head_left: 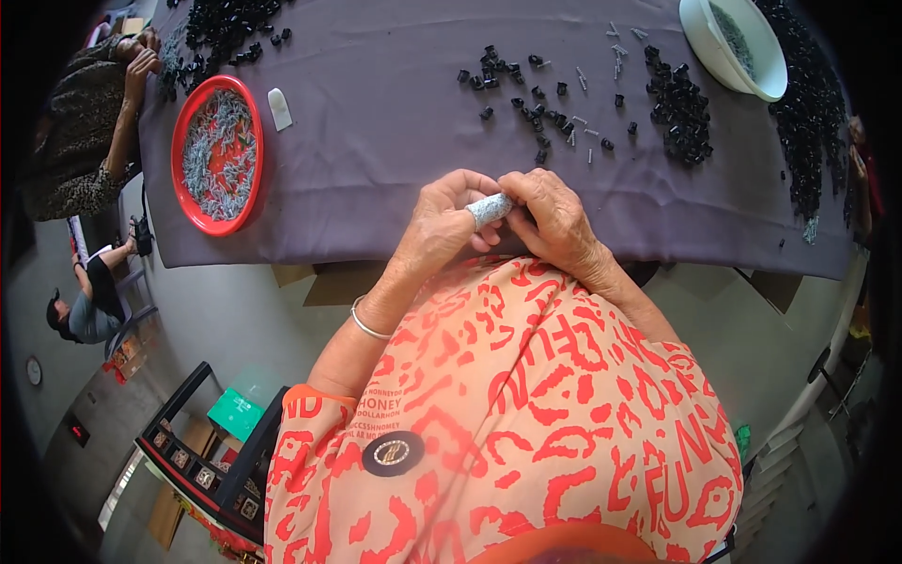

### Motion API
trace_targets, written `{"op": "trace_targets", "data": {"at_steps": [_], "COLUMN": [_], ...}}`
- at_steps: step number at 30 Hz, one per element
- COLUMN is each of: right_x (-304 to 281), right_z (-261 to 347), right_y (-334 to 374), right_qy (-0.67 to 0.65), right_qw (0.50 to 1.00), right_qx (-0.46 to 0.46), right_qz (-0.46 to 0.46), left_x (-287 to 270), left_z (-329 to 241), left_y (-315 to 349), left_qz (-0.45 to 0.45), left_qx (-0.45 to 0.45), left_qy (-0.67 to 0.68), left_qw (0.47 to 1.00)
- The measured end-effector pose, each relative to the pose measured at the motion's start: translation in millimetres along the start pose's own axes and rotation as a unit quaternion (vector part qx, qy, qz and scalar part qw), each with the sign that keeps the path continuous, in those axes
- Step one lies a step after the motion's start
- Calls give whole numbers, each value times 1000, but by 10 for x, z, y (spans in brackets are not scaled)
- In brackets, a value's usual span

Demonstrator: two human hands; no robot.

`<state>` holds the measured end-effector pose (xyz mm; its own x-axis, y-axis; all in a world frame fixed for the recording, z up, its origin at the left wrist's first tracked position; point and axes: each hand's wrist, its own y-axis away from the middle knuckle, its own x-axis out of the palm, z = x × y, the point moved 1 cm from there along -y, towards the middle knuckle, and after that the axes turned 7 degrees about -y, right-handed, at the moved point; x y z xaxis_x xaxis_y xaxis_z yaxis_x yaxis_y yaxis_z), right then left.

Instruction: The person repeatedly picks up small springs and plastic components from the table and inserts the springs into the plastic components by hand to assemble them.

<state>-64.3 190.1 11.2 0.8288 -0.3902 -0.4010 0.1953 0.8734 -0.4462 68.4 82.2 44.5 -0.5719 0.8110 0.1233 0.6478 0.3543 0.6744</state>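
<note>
Item 1: left hand point(449, 214), fingers curled around a short, pale, speckled cylinder point(489, 211); whether the cylinder is gripped or worn on a finger cannot be told. A pale, narrow bangle point(369, 321) circles the wrist.

Item 2: right hand point(552, 216), thumb and fingers bent together at the cylinder's far end; anything pinched between the fingertips is hidden. Both hands meet just above the near edge of the surface point(376, 122), draped in dark purple-grey cloth.

Item 3: small black moulded parts point(538, 113), scattered beyond the right hand, with thin silver screw-like pins point(582, 80) among them.

Item 4: dense cluster of like black parts point(681, 117), farther right.

Item 5: pale round bowl point(770, 70), tilted, holding grey pieces; beside it, a long black heap point(810, 122).

Item 6: red round tray point(222, 227), left, bearing silver-grey pins; a white flat piece point(280, 109) lies nearby.

Item 7: co-worker's hand point(143, 64), upper left, near another black heap point(221, 28).
</note>
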Motion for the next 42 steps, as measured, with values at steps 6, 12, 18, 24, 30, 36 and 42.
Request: {"op": "trace_targets", "data": {"at_steps": [6,12,18,24,30,36,42], "right_x": [3,10,28,35,-43,199,291], "right_z": [-10,-18,-25,-60,10,185,54], "right_y": [14,39,58,46,-7,-291,-233], "right_qy": [-13,-4,-6,17,-96,57,59], "right_qw": [1000,1000,999,1000,994,989,990], "right_qx": [26,21,36,14,56,-70,-32], "right_qz": [-5,-3,5,-4,-17,120,125], "left_x": [22,14,6,5,-27,-152,-57], "left_z": [-45,0,39,46,76,268,220], "left_y": [-2,-8,-8,-23,-51,-63,-49], "left_qz": [-5,-5,-12,-1,1,-22,-50], "left_qx": [-14,-9,2,31,13,375,197], "left_qy": [-15,-9,-13,-5,-10,-374,-15], "left_qw": [1000,1000,1000,999,1000,848,979]}}
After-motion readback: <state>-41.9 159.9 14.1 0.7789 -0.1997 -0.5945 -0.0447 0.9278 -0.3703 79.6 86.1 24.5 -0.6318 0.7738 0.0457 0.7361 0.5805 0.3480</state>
